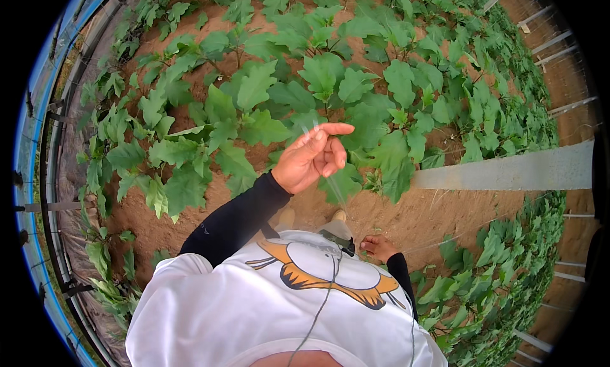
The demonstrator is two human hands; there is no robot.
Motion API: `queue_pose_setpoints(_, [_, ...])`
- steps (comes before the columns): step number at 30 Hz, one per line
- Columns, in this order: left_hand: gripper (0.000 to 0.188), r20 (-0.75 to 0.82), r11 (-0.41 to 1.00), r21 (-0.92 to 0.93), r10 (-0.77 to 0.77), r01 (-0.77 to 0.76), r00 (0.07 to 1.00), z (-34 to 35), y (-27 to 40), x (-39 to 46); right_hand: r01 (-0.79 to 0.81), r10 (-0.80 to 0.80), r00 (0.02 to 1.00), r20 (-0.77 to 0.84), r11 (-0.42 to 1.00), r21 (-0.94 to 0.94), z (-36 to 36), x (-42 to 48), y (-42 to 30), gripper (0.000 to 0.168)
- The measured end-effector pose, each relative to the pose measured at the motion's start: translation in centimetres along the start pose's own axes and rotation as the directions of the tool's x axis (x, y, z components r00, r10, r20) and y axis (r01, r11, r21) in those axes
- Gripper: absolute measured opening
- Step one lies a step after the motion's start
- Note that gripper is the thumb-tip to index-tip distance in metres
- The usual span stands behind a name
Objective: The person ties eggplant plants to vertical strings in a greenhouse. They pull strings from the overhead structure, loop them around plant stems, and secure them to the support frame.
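Observation:
My left hand [312, 157] is raised in front of my waist, palm up, over a row of eggplant plants [324, 76]. Its thumb presses against the side of the index finger, pinching a thin clear strand [338, 191]. Two short ends of the strand stick up past the thumb; the rest hangs below the curled fingers towards my feet. Lower down, by my right hip, is my right hand [380, 248] with its fingers bent. A faint line trails off to the right behind it, and whether those fingers hold it cannot be made out.
A pale grey post [505, 169] juts in from the right, beside the plants. Another planted row [500, 262] lies at lower right. Blue sheeting [28, 143] and dark rails curve along the left. Bare brown soil [391, 214] is underfoot, and a cord [319, 314] hangs over my shirt.

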State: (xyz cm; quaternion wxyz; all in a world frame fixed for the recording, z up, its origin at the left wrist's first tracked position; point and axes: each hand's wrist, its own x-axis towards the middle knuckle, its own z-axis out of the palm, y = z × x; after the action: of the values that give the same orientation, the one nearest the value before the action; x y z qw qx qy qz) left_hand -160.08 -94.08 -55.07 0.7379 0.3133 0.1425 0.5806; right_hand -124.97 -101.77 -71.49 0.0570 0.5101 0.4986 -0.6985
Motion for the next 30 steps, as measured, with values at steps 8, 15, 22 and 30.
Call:
queue_pose_setpoints(8, [0.047,0.062,0.994,0.103,0.032,-0.038,0.998,2.7,-1.0,4.9,-0.226,0.224,0.974,-0.030,0.971,-0.082,-7.7,0.1,4.8,0.012])
queue_pose_setpoints(15, [0.039,0.200,0.937,0.351,-0.076,0.001,0.977,8.4,-3.9,9.5,0.701,-0.788,0.480,-0.387,0.609,-0.370,-11.1,-7.2,-21.2,0.035])
queue_pose_setpoints(22, [0.032,0.235,0.849,0.529,-0.147,0.000,0.961,11.5,-6.3,11.9,0.821,-0.801,0.570,-0.185,0.547,0.160,-11.2,-12.4,-30.8,0.016])
queue_pose_setpoints(30, [0.037,0.206,0.844,0.536,-0.154,0.021,0.966,12.4,-3.3,12.3,0.913,-0.862,0.389,-0.325,0.313,0.263,-11.7,-12.8,-33.9,0.013])
